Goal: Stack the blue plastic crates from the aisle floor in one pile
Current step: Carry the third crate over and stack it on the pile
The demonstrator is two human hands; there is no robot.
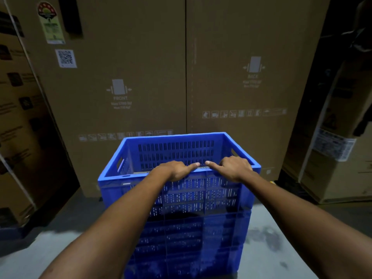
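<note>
Both hands, left hand (pixel 175 171) and right hand (pixel 234 169), curl over the near rim of the top blue crate (pixel 177 156), seated on a pile (pixel 187 238) before tall cardboard boxes (pixel 141 77). Stacking looks nearly done; no loose crates in sight.

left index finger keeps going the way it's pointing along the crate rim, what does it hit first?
The right hand. The left hand points right along the top crate's near rim, and the two index fingertips almost meet, a small gap apart. Depth looks matched, both resting on that rim.
</note>
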